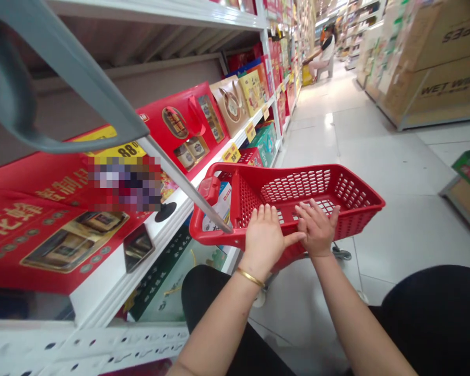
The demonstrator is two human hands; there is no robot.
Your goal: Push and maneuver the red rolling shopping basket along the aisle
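A red plastic shopping basket cart (360,209) with perforated walls stands in front of me, and its inside shows no goods in the large part. My left hand (265,235), a gold bangle on its wrist, is over the near rim with fingers stretched out. Close beside it, my right hand (317,227) is also open, fingers spread, at the same rim. The thumb of the left hand reaches the right hand. Whether either palm touches the rim I cannot tell. A metal pole (184,183) with a grey handle (82,68) rises from the cart's left end.
White shelving (113,295) on the left carries red gift boxes (184,130) and yellow price tags (232,153). Cardboard cartons (442,78) stand at right on a low platform. Down the tiled aisle (321,130), a person (327,52) sits on a stool.
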